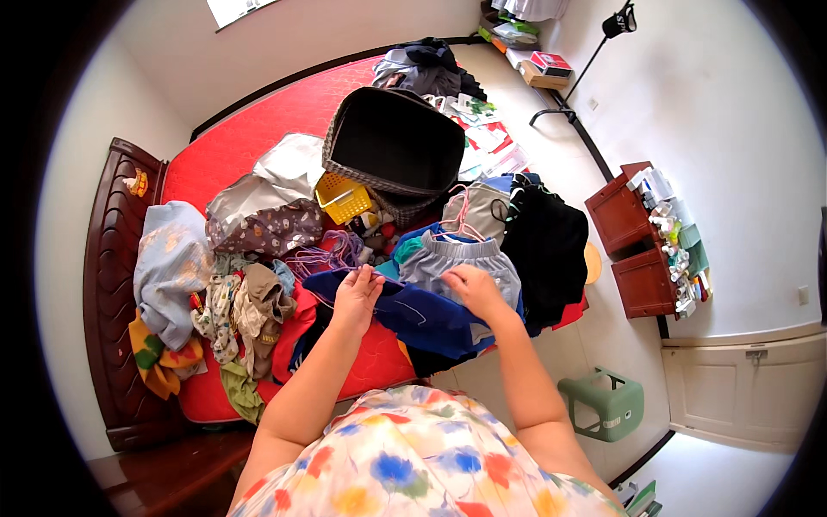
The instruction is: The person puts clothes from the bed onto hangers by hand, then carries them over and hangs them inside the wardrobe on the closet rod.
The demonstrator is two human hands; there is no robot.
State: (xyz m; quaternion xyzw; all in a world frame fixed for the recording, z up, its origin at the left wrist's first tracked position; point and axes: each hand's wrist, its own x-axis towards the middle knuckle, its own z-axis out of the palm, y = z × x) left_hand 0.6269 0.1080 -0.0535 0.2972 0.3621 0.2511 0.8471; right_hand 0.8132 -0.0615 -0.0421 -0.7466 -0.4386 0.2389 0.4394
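Observation:
A dark blue garment (422, 320) hangs over the near edge of the bed. My left hand (356, 302) pinches its upper left part, thumb and fingers pressed together. To the right, my right hand (474, 290) is closed over pale grey elastic-waist shorts (457, 261); whatever its fingertips grip is hidden. Pink hangers (463, 222) stick up from the waistband of the shorts. Black clothing (547, 250) lies right of them, and a bundle of purple hangers (332, 254) lies beyond my left hand.
On the red mattress (224, 164) stand a large dark storage basket (334, 129) and a small yellow basket (342, 200). Piled clothes (250, 306) cover the left side, beside a wooden headboard (112, 293). A green stool (603, 405) and a reddish wooden cabinet (618, 215) stand right.

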